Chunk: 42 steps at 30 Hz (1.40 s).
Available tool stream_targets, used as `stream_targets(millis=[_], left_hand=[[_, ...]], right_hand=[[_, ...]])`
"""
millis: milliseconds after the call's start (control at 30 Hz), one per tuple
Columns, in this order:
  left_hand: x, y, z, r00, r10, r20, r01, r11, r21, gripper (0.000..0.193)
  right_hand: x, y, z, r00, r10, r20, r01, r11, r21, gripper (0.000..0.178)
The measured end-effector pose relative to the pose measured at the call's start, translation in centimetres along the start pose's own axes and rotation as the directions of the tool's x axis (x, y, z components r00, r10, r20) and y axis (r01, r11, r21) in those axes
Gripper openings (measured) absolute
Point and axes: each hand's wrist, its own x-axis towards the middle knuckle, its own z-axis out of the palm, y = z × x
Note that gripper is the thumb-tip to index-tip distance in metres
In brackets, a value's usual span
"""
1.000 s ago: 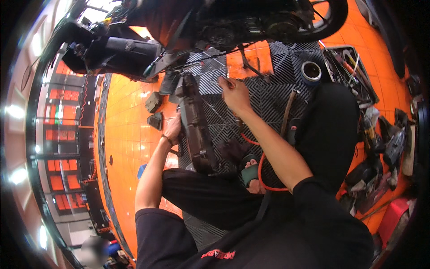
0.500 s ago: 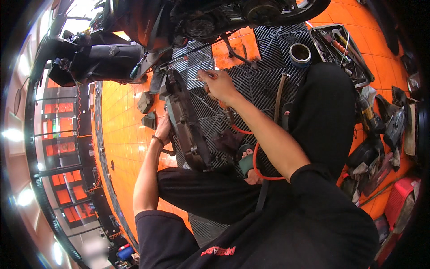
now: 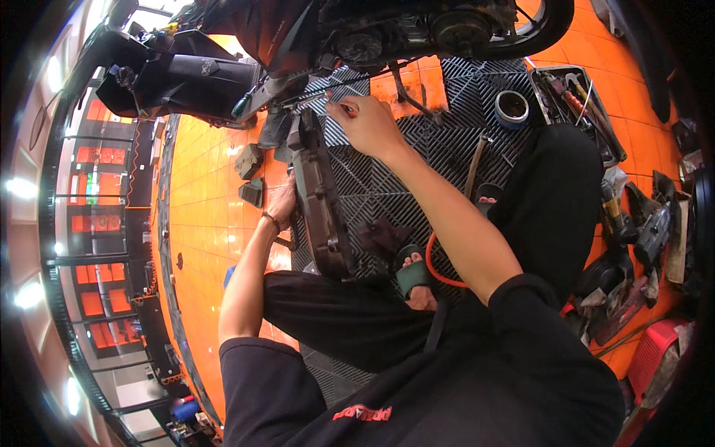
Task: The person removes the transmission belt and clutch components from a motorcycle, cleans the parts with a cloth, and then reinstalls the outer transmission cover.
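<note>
A long, dark crankcase cover [image 3: 322,201] stands on its edge between my knees, its ribbed hollow side facing right. My left hand [image 3: 282,203] grips its left edge, with some fingers hidden behind it. To the right of the cover's top end, my right hand [image 3: 366,125] is raised and closed round an air blow gun, mostly hidden by the hand. A red-orange air hose [image 3: 441,267] runs beneath my right forearm. Just beyond both hands is a black scooter [image 3: 357,37], its underside and stand facing me.
A black rubber mat [image 3: 417,171] covers orange tiles. Two dark blocks [image 3: 250,162] lie left of the cover. On the right are a round tin [image 3: 512,109], a tool tray [image 3: 547,97], a hammer-like tool [image 3: 477,164], loose parts [image 3: 655,231] and a red basket [image 3: 655,350].
My right hand has turned and risen slightly beside the cover's top end; the blow gun's nozzle and hose end are now less visible. My left hand keeps its hold. The view has shifted slightly.
</note>
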Motion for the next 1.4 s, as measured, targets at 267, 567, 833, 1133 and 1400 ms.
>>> stream_targets(millis=[267, 567, 833, 1133, 1400], left_hand=[[-0.8, 1.2, 0.9, 0.995, 0.069, 0.073, -0.073, 0.996, 0.055, 0.059], [0.7, -0.5, -0.9, 0.998, 0.001, 0.064, -0.006, 0.997, 0.081, 0.059], [2.1, -1.2, -2.7, 0.994, -0.034, 0.104, 0.020, 0.991, 0.135, 0.055], [3.5, -2.9, -5.8, 0.993, -0.066, 0.100, 0.056, 0.993, 0.104, 0.049], [1.5, -2.0, -2.6, 1.000, -0.005, -0.010, 0.006, 0.997, 0.073, 0.052]], right_hand=[[4.0, 1.6, 1.3, 1.000, 0.001, 0.001, -0.001, 0.991, -0.135, 0.042], [1.3, 4.6, 2.0, 0.986, 0.157, 0.054, -0.158, 0.987, 0.023, 0.047], [-0.5, 5.1, 2.9, 0.983, 0.172, 0.062, -0.168, 0.983, -0.074, 0.052], [-7.9, 7.0, 4.5, 0.754, 0.418, 0.507, -0.647, 0.607, 0.462, 0.037], [-9.6, 8.8, 6.3, 0.722, 0.496, 0.482, -0.658, 0.708, 0.257, 0.051]])
